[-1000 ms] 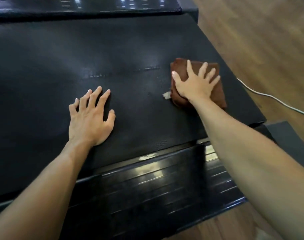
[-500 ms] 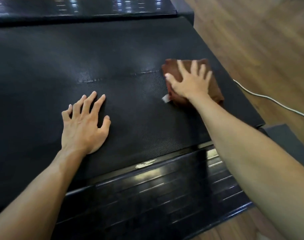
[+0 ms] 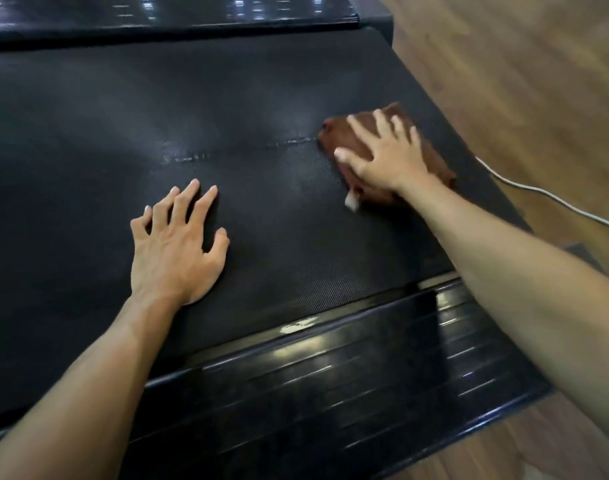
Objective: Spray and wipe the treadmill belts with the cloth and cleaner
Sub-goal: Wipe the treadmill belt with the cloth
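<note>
A black textured treadmill belt (image 3: 157, 109) fills most of the view, with a thin wet streak across its middle. A folded brown cloth (image 3: 431, 157) with a small white tag lies on the belt near its right edge. My right hand (image 3: 386, 154) presses flat on the cloth with fingers spread. My left hand (image 3: 178, 244) rests on the bare belt to the left, fingers spread and slightly arched, holding nothing. No cleaner bottle is in view.
A glossy ribbed black side rail (image 3: 330, 382) runs along the near edge of the belt, and another rail (image 3: 192, 12) along the far edge. Wooden floor (image 3: 521, 64) lies to the right, with a white cable (image 3: 552, 199) on it.
My right hand has slid the cloth a little leftward and farther across the belt. My left hand stays planted in about the same spot on the belt.
</note>
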